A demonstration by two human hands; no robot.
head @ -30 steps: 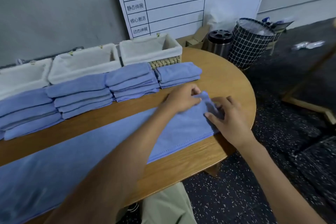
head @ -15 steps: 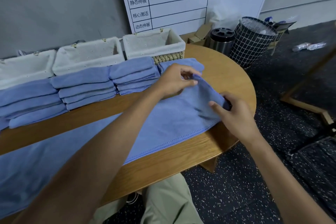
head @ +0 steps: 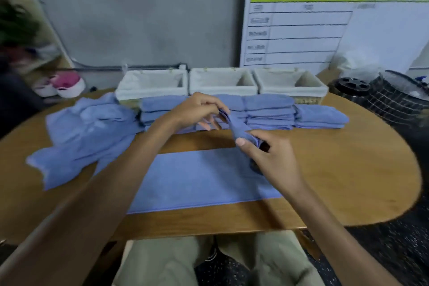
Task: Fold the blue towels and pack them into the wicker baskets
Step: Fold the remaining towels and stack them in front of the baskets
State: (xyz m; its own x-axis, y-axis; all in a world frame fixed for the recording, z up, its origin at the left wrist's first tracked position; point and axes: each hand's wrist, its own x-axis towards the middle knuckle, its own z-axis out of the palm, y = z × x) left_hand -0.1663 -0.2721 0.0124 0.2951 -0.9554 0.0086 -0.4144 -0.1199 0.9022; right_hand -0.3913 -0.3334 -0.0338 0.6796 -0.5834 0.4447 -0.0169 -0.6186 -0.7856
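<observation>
Blurred throughout, worst at the left edge and upper left of the frame, where a dark plant-like shape and a pink-and-white object (head: 69, 83) cannot be identified. Small lettering on the white chart board (head: 301, 30) at upper right unreadable. Right end of the blue towel (head: 199, 179) partly hidden behind the right hand (head: 271, 160); forearms cover its left end.

Spread flat across the centre of the wooden table (head: 348, 169), long axis running left to right, near edge parallel to the table's front edge. Right end lifted off the surface, rising toward frame centre as a narrow strip. Pinched at the top by the left hand (head: 197, 111), lower down by the right hand (thumb and fingers curled round the cloth).

Behind, stacks of folded towels (head: 269, 114) in a row, touching three lined wicker baskets (head: 222, 81) along the back. Heap of unfolded towels (head: 86, 134) at centre left. Bare wood at the right of the frame and along the front edge.
</observation>
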